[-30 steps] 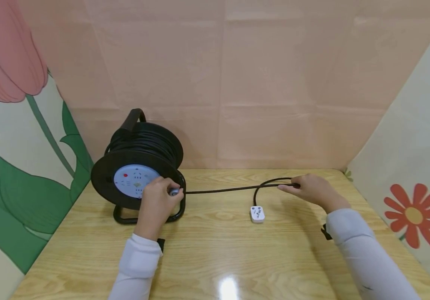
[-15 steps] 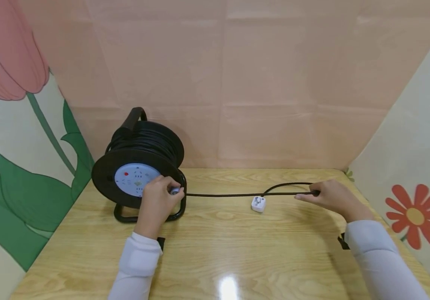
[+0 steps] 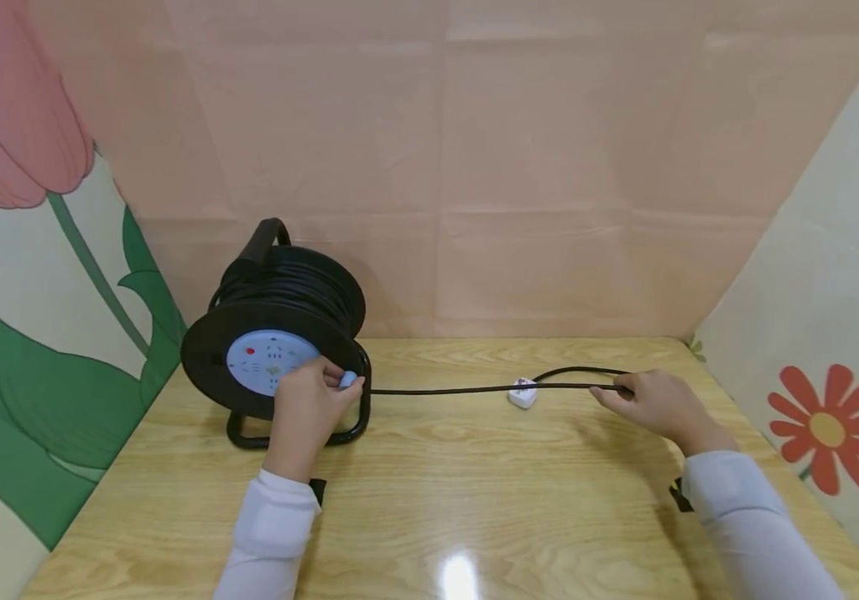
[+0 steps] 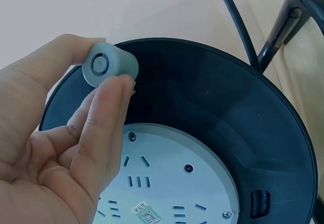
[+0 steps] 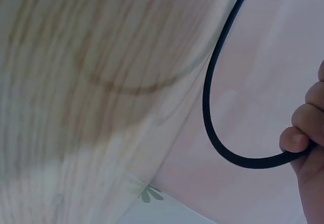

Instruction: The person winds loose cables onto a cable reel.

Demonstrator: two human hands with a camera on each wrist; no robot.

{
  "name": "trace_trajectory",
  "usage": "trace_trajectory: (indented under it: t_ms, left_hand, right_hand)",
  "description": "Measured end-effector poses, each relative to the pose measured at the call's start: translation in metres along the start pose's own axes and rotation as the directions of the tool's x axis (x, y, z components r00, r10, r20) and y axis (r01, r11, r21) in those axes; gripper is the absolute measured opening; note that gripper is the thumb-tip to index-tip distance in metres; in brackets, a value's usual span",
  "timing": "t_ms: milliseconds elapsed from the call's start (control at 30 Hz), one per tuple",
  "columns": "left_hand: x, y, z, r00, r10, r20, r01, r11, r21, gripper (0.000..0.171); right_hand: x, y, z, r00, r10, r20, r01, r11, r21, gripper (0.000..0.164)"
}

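A black cable reel (image 3: 212, 358) wound with black cable stands at the left of the table, its pale blue socket panel (image 3: 267, 360) facing front. My left hand (image 3: 307, 408) pinches the grey-blue knob (image 4: 114, 64) at the edge of the reel's disc between thumb and fingers. From the reel a stretch of black cable (image 3: 444, 392) runs nearly straight to my right hand (image 3: 657, 407), whose fingers curl round it. Past that hand the cable loops back (image 5: 210, 107) to a white plug (image 3: 522, 394), which hangs at its end behind the stretched part in the head view.
The wooden table (image 3: 429, 500) reaches a pink-covered back wall (image 3: 534, 167). Flower-painted panels (image 3: 826, 429) flank it on both sides. The reel's black tube stand (image 3: 357, 429) rests on the tabletop, and its black handle (image 3: 267, 237) rises at the back.
My right hand has moved right with the cable, then stayed about there. The white plug has shifted up and slightly right. The left hand keeps its pinch on the knob.
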State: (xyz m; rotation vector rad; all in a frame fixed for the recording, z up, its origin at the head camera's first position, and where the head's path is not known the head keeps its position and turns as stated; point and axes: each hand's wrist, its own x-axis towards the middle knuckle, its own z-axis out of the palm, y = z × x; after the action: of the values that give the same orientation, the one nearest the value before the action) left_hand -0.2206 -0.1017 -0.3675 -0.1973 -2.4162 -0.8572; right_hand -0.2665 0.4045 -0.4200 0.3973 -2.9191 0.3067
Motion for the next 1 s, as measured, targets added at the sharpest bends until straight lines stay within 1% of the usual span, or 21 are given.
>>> trace_trajectory:
  t_ms: [167, 333, 467, 567, 700, 867, 1000]
  left_hand:
    - [0.001, -0.002, -0.003, 0.999, -0.028, 0.04, 0.027, 0.999, 0.021, 0.03]
    - [0.001, -0.006, -0.004, 0.997, -0.035, 0.07, 0.032, 0.998, 0.047, 0.034]
    - [0.0, -0.009, -0.002, 0.995, -0.042, 0.088, 0.037, 0.997, 0.063, 0.035]
    - [-0.001, -0.012, -0.003, 0.99, -0.07, 0.121, 0.064, 0.996, 0.056, 0.035]
    - [-0.001, -0.017, -0.004, 0.976, -0.117, 0.183, 0.11, 0.993, 0.051, 0.036]
    - [0.0, -0.022, -0.005, 0.955, -0.15, 0.256, 0.147, 0.989, 0.029, 0.039]
    - [0.0, -0.028, -0.006, 0.926, -0.196, 0.321, 0.203, 0.979, 0.012, 0.042]
  right_hand:
    - [0.002, 0.0, 0.005, 0.999, -0.02, -0.028, 0.02, 1.0, -0.012, 0.052]
    - [0.002, 0.001, 0.011, 0.999, -0.034, -0.036, 0.032, 0.999, -0.033, 0.058]
    - [0.0, -0.002, 0.015, 1.0, -0.028, 0.002, 0.028, 0.999, -0.031, 0.059]
    - [-0.001, -0.008, 0.017, 0.999, -0.016, 0.03, 0.017, 1.0, -0.012, 0.059]
    - [0.0, -0.015, 0.02, 0.999, -0.016, 0.047, 0.015, 1.0, 0.021, 0.059]
    - [0.003, -0.019, 0.024, 0.999, -0.045, 0.022, 0.045, 0.999, 0.019, 0.055]
    - [0.006, -0.022, 0.024, 0.998, -0.067, 0.002, 0.067, 0.998, 0.008, 0.044]
